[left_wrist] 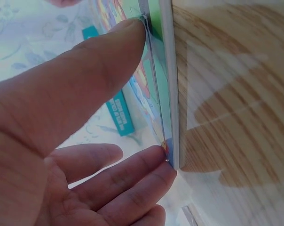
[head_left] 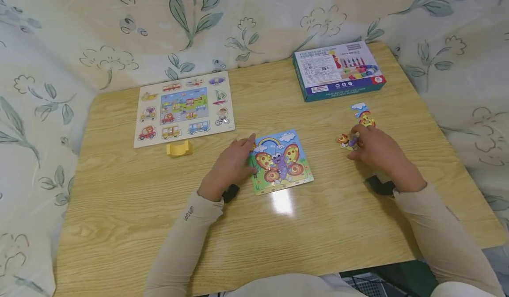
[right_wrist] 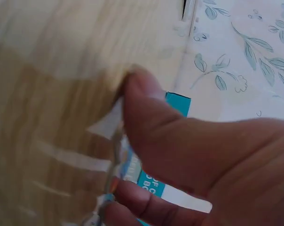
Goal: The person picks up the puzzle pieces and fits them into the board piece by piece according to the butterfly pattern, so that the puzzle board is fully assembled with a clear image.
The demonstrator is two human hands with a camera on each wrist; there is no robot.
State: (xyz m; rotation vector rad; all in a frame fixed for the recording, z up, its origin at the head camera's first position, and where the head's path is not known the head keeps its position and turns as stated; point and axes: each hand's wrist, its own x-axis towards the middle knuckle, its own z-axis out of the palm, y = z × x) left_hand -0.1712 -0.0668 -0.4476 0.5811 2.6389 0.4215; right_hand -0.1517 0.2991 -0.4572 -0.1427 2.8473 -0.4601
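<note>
A square butterfly jigsaw puzzle (head_left: pixel 280 164) lies on the table in front of the person. The left hand (head_left: pixel 230 166) rests at its left edge. In the left wrist view, the thumb (left_wrist: pixel 118 44) presses on the picture while nearly straight fingers touch the corner. To the right, the right hand (head_left: pixel 375 151) pinches a loose jigsaw piece (head_left: pixel 347 141) showing part of a brown-and-purple picture, between thumb and fingers. Just beyond that hand lie more pieces with a cloud (head_left: pixel 359 107) and a red-and-yellow wing. The palm hides part of what it holds.
At the back left lies a vehicle puzzle board (head_left: pixel 149 131), with a yellow curved block (head_left: pixel 179 149) by its front edge. A boxed bead set (head_left: pixel 338 71) stands at the back right. A patterned cloth (head_left: pixel 246 23) hangs behind the wooden table (head_left: pixel 119 226).
</note>
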